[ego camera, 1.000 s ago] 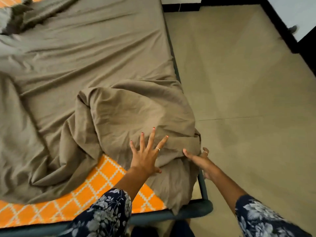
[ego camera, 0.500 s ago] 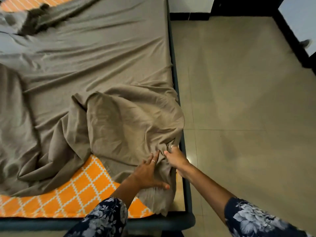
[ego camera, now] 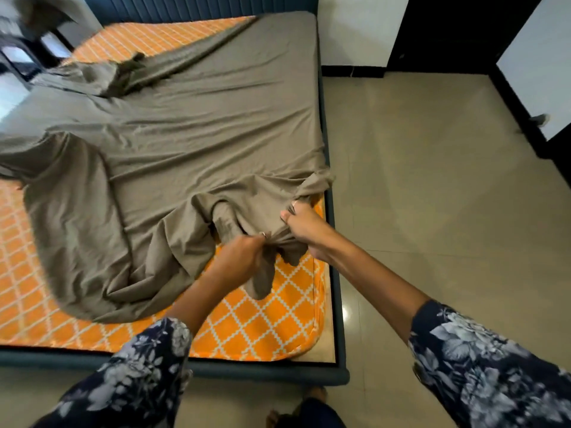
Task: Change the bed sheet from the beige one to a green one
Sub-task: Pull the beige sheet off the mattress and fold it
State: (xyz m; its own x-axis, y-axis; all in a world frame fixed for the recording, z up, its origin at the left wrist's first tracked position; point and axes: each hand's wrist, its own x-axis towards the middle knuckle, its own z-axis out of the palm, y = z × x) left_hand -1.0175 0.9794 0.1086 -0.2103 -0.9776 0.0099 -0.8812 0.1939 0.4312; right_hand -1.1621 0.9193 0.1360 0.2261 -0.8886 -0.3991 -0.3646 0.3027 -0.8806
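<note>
Gripping one beige sheet (ego camera: pixel 191 143), two hands (left hand (ego camera: pixel 244 257), right hand (ego camera: pixel 304 225)); fingers seemingly curled, blurred.

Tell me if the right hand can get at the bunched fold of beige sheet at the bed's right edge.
Probably yes. The right hand already grips the beige sheet beside that bunched fold, which sits just beyond its knuckles. Nothing lies between them; it would only need to let go first.

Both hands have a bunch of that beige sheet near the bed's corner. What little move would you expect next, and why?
Probably a further pull toward the person, gathering more cloth. The left hand and right hand each have a grip on the crumpled beige bed sheet, which covers most of the orange diamond-patterned mattress; only the near and far-left parts are bared.
</note>
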